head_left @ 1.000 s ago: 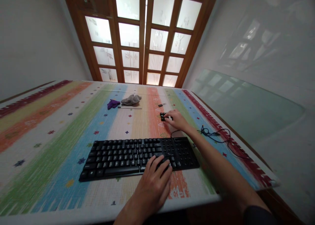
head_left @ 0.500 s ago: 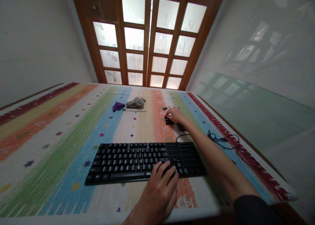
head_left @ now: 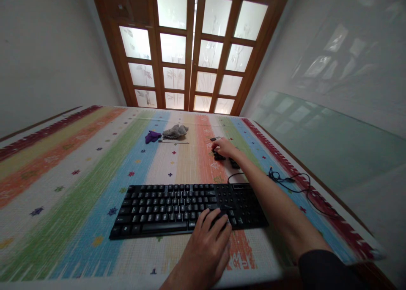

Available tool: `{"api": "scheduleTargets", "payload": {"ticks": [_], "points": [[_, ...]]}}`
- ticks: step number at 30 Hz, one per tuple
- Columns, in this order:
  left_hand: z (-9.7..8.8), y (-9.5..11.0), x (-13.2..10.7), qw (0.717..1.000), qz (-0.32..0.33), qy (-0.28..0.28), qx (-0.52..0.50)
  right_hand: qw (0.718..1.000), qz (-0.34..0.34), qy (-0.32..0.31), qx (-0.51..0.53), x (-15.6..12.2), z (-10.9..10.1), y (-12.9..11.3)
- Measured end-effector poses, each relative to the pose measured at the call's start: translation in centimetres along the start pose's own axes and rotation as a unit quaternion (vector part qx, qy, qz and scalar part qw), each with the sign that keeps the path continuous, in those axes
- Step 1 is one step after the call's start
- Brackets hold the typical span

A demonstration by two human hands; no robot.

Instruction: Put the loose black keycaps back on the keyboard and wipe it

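Keyboard (head_left: 165, 211) near; left hand (head_left: 212, 240) over its right part, fingers loosely spread. Right hand (head_left: 223, 147) farther off, fingers narrowed at black pieces (head_left: 218, 156); can't tell if gripping. Step: seemingly picking among pieces; next calls for a sure pinch.

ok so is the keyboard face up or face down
Face up: rows of keys show across the keyboard, and the left hand lies over some of them.

A home rm. is suggested by multicol. striped tablecloth (head_left: 85, 188) & wood dbl. doors (head_left: 189, 70) fitted w/ plant-patterned glass panes (head_left: 173, 48).
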State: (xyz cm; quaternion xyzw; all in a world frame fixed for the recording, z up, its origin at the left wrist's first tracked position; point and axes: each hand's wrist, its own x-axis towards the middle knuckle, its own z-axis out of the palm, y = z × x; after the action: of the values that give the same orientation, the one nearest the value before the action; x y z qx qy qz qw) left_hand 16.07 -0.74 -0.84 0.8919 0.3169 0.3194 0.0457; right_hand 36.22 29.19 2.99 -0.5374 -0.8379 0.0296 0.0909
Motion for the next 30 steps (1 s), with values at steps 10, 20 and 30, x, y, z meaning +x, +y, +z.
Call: {"api": "scheduleTargets", "payload": {"ticks": [10,20,30], "points": [[-0.4,0.1,0.2,1.000,0.001,0.006,0.001,0.995,-0.018,0.066,0.076,-2.1,-2.5,-1.7],[-0.3,0.0,0.3,1.000,0.008,0.030,0.006,0.934,-0.094,-0.003,0.344,-12.4,-2.9,-5.1],[-2.1,-1.7,1.4,0.997,0.012,-0.016,0.079,0.939,-0.077,0.002,0.335,-16.6,-1.6,-6.8]]}}
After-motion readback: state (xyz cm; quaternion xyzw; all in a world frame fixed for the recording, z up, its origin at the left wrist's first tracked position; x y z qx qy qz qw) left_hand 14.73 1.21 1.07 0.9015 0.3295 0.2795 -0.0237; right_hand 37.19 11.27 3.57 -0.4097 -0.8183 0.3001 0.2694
